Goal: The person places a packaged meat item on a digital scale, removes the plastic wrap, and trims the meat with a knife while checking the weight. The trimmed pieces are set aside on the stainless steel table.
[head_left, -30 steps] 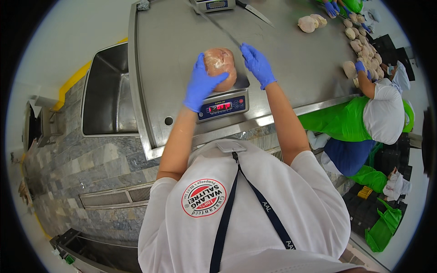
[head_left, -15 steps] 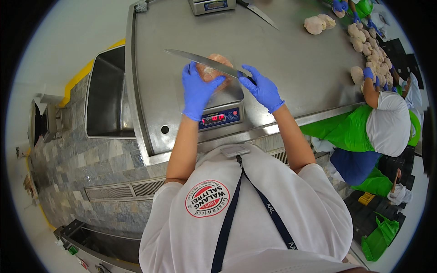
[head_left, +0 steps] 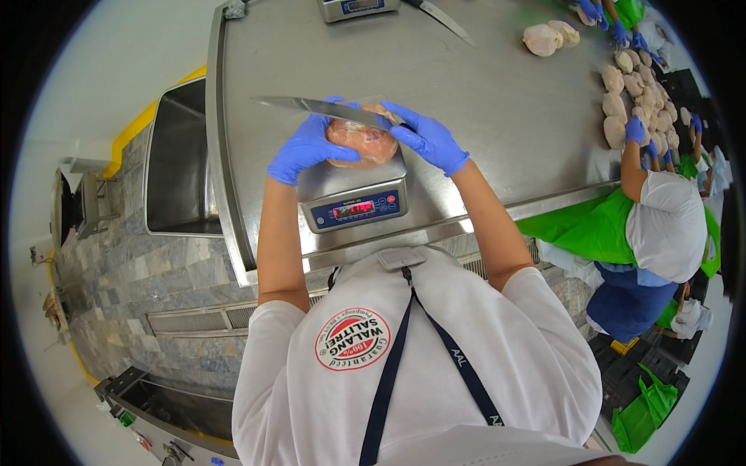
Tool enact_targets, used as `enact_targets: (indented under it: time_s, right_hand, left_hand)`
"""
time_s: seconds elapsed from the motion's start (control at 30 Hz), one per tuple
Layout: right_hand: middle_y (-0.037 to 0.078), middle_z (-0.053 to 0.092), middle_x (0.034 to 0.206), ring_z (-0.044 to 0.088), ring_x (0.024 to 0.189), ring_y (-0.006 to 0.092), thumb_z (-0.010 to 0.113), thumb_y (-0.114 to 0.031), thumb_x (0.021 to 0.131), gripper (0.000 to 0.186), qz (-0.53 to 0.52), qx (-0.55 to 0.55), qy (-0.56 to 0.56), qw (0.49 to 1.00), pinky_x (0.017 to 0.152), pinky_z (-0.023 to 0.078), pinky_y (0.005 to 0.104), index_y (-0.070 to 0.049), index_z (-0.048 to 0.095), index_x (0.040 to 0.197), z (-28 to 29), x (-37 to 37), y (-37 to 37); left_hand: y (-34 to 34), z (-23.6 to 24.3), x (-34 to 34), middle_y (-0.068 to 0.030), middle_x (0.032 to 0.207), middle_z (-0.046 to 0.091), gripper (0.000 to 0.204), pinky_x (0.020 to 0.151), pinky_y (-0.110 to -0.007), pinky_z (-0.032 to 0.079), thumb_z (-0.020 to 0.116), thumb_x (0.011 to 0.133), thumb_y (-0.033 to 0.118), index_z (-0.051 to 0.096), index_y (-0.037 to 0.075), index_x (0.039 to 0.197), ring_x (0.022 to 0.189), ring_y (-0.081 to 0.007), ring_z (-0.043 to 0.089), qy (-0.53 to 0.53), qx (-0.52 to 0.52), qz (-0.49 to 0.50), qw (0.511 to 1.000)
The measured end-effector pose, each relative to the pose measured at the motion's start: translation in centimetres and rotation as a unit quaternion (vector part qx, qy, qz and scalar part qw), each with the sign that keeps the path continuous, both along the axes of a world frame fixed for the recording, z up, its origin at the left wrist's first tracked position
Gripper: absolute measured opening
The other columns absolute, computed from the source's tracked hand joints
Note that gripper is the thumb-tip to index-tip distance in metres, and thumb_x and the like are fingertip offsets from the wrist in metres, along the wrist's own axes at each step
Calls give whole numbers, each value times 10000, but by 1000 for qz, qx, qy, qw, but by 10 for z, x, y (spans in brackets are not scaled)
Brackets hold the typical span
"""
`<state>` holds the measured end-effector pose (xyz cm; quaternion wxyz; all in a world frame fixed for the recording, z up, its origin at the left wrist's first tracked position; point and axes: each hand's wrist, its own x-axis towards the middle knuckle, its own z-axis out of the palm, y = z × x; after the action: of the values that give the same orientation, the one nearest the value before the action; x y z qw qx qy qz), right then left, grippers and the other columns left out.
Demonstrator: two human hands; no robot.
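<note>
A rounded, pink piece of raw chicken [head_left: 364, 144] sits over the steel pan of a digital scale [head_left: 309, 185]. I cannot tell whether it rests on the pan or is raised slightly. My left hand [head_left: 305, 149], in a blue glove, is closed around its left side, thumb at the front. My right hand [head_left: 432, 140], also gloved in blue, grips a long knife [head_left: 318, 106] by its dark handle, and its fingers reach the chicken's right side. The blade points left, lying across above the meat and my left fingers. Part of the handle is hidden in my palm.
The steel table [head_left: 497, 124] has a raised rim. At its far side are a second scale [head_left: 359, 8] and another knife [head_left: 439, 22]. Chicken pieces [head_left: 542, 40] lie farther right, near a heap [head_left: 645, 105] handled by co-workers. A steel sink [head_left: 183, 155] adjoins the left.
My left hand has shifted left and nearer, now around the chicken's side. The chicken has come nearer me and shows more of its pink face. My right hand and the knife have moved left.
</note>
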<state>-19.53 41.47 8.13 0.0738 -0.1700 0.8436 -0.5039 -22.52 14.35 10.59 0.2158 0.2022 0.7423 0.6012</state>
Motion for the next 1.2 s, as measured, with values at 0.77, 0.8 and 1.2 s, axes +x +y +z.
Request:
enact_targets:
  time_s: [0.77,0.8,1.2]
  right_hand:
    - [104,617,726,624,691,294,533,-621,909,710,-121,42,-59,990,664,484,395,-202,420,1470,-8,73,-13]
    - [119,657,793,652,750,316,535,-617,907,706,-119,53,-67,989,700,505,401,-200,424,1466,-6,67,-13]
    - [168,696,937,675,889,352,539,-624,893,688,-104,25,-74,992,779,522,423,-171,481,1408,-2,33,-25]
  left_hand:
    - [18,0,25,-137,1384,473,932,1104,-373,381,879,706,244,349,3,1434,1289,-245,468,7,-23,177,984]
    - [19,3,27,-138,1401,465,919,1125,-373,359,870,729,239,341,15,1446,1310,-243,450,7,-31,172,985]
    - [11,-16,17,-173,1298,418,948,1082,-387,386,905,648,382,418,-25,1353,1255,-291,445,66,-111,207,970]
